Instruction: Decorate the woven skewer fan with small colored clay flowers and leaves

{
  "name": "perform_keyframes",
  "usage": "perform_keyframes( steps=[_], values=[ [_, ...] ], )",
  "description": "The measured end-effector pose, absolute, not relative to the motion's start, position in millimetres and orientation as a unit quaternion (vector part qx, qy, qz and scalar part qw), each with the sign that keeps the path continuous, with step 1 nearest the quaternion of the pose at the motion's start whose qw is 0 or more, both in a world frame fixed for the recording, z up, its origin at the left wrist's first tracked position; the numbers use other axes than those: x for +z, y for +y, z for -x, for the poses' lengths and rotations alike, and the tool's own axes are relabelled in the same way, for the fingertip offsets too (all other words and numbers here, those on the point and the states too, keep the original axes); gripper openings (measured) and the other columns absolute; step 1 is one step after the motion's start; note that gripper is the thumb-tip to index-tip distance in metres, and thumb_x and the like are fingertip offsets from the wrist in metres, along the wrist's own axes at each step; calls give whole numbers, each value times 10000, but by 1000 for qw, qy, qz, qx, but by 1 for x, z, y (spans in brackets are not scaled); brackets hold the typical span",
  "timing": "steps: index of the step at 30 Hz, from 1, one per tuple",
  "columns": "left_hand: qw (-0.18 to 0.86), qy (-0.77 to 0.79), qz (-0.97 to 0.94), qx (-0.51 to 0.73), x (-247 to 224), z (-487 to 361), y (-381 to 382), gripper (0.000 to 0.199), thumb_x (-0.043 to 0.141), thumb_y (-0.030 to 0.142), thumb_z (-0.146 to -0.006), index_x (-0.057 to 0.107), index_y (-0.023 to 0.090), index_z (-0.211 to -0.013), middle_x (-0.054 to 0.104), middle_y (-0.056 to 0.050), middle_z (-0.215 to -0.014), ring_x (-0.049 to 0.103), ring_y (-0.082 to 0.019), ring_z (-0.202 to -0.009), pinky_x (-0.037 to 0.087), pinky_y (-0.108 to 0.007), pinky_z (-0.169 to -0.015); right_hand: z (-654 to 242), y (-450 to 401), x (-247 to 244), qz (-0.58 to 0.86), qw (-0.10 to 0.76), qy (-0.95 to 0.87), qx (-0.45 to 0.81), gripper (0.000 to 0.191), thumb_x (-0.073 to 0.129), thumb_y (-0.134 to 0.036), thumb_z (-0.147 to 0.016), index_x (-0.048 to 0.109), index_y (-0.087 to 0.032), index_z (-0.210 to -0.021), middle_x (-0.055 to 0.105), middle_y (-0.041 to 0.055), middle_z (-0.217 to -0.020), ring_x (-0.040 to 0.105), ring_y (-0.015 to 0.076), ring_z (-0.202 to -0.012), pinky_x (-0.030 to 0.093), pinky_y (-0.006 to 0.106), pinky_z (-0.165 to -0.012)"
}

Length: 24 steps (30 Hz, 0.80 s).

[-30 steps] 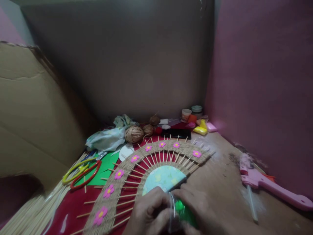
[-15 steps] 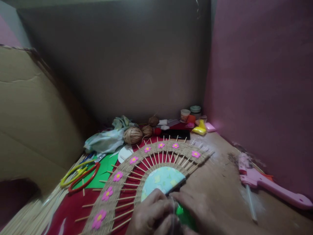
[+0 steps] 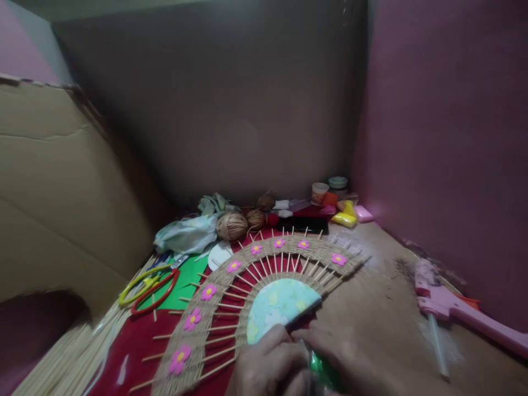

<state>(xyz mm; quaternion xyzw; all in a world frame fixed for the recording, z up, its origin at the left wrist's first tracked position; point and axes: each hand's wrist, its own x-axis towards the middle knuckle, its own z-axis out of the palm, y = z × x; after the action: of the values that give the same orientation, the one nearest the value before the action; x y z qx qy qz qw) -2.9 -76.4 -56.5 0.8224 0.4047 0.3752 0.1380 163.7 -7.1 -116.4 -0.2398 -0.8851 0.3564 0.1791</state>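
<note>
At the bottom edge of my view, my left hand [image 3: 268, 366] and right hand [image 3: 342, 352] meet with both grips pinched narrow on a small clear plastic packet [image 3: 319, 368] holding something green, the packet sitting between the two hands. Just beyond the fingers lies the pale blue half-disc [image 3: 282, 305] of a fan-shaped woven piece [image 3: 264, 258] with pink flowers and wooden sticks, resting on the worktop [image 3: 383, 308]. Well off to the right of my right hand lies a pink glue gun [image 3: 457, 311], and far to the left of my left hand are scissors [image 3: 150, 283].
</note>
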Motion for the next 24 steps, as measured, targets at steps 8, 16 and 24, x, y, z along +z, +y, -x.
perform_keyframes(
  steps=[8, 16, 24],
  values=[
    [191, 391, -810, 393, -54, 7, -72, 125, 572, 54, -749, 633, 158, -784, 492, -2, -674, 486, -88, -588, 342, -179, -513, -162, -8, -111, 276, 181, -882, 336, 153, 670, -297, -687, 615, -216, -804, 608, 26, -833, 555, 177, -739, 457, 294, -638],
    [170, 395, -827, 362, -62, 4, -73, 141, 548, 191, -849, 668, 142, -793, 483, -21, -663, 475, -91, -566, 320, -195, -484, -168, -13, -104, 278, 140, -868, 386, 232, 523, -335, -906, 590, -209, -1090, 586, 67, -1147, 588, 185, -932, 506, 376, -794],
    [353, 456, -733, 361, -43, 1, -72, 76, 633, 103, -702, 692, 151, -692, 508, 5, -624, 474, -84, -569, 324, -177, -501, -173, -14, -97, 315, 74, -850, 417, 178, 602, -318, -841, 640, -181, -948, 647, 26, -832, 606, 163, -714, 506, 284, -594]
  ],
)
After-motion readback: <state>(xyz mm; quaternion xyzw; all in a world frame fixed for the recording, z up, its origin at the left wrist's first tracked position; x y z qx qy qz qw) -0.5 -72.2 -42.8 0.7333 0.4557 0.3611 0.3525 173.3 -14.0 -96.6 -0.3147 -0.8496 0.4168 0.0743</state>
